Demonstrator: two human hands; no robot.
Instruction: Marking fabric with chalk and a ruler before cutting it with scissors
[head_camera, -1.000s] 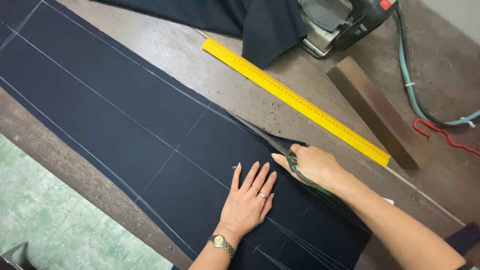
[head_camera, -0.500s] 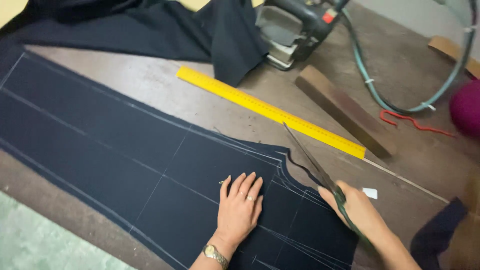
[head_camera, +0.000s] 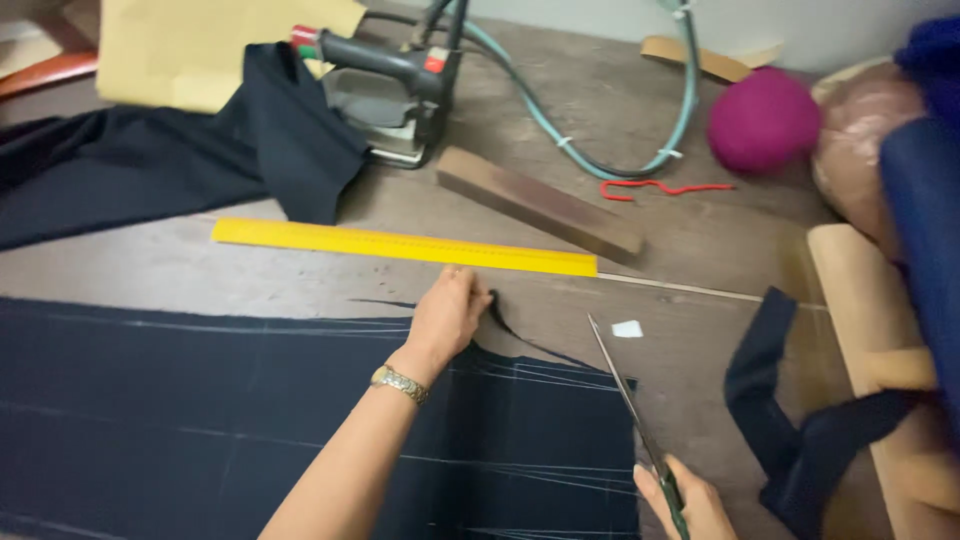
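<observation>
— What sits nearest the camera?

— The right hand (head_camera: 690, 505), at the bottom edge, closed around the handles of long scissors (head_camera: 628, 400). The blades point up and away over the table, seemingly lifted clear of the cloth rather than biting into it.

— And the other hand?

— The left hand (head_camera: 448, 312) has its fingers pinched on a thin cut strip (head_camera: 520, 330) at the upper edge of the dark chalk-marked fabric (head_camera: 200, 400), probably drawing the trimmed sliver away from the panel. The panel itself lies flat on the table (head_camera: 300, 275), its white lines showing.

— What lies beyond?

— A yellow ruler (head_camera: 400, 245) lies just past the fabric's edge, handy for marking. Farther back are a wooden block (head_camera: 540, 205), a steam iron (head_camera: 385, 95) with its hose (head_camera: 600, 150), more dark cloth (head_camera: 150, 170), and a magenta ball (head_camera: 765, 120).
</observation>
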